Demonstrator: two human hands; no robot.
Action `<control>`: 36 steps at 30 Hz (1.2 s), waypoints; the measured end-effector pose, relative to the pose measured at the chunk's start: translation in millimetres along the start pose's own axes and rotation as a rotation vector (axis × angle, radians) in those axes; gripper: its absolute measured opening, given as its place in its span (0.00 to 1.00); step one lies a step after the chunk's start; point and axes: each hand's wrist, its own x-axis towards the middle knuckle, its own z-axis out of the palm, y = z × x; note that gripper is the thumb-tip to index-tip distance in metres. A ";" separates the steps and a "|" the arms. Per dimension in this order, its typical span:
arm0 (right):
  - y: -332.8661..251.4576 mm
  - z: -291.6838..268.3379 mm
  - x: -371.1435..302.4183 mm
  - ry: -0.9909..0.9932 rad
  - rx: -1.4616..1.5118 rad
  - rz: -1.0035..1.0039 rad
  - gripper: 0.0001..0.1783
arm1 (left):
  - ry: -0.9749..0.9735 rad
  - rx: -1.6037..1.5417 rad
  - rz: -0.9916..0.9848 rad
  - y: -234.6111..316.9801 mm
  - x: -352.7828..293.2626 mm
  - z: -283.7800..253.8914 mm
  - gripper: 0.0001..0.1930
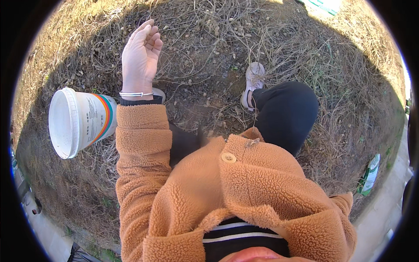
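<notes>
My left hand (142, 61) is raised over ground covered with dried plants, palm turned partly to the right. Its thumb and forefinger come together at the tip, and the other fingers curl in. Whatever the pinch holds, if anything, is too small to make out. Dry tangled vines (192, 32) with small pale pods that look like peanuts lie just beyond the fingers. To the left of my forearm is a white plastic bucket (89, 120) with orange, red and teal stripes. Its open rim faces the left edge. My right hand is out of sight; only part of that sleeve (344, 203) shows.
My shoe (254, 78) and bent knee (290, 113) are right of the middle, beside bare dark soil (218, 94). A green and white bag (371, 174) lies far right. Pale paving (379, 222) runs along the lower right rim. Dry stems cover the ground around me.
</notes>
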 end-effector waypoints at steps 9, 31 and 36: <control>-100.5 178.1 -253.4 -1.244 0.222 -0.513 0.23 | 0.030 0.053 -0.056 -14.3 0.0 17.3 0.11; -37.9 322.5 -782.1 -1.279 0.092 -2.514 0.24 | 0.008 -0.070 -0.314 -19.1 14.9 50.7 0.12; -63.6 333.3 -744.1 -1.327 -0.271 -2.013 0.17 | -0.011 -0.069 -0.364 -24.0 20.5 54.8 0.12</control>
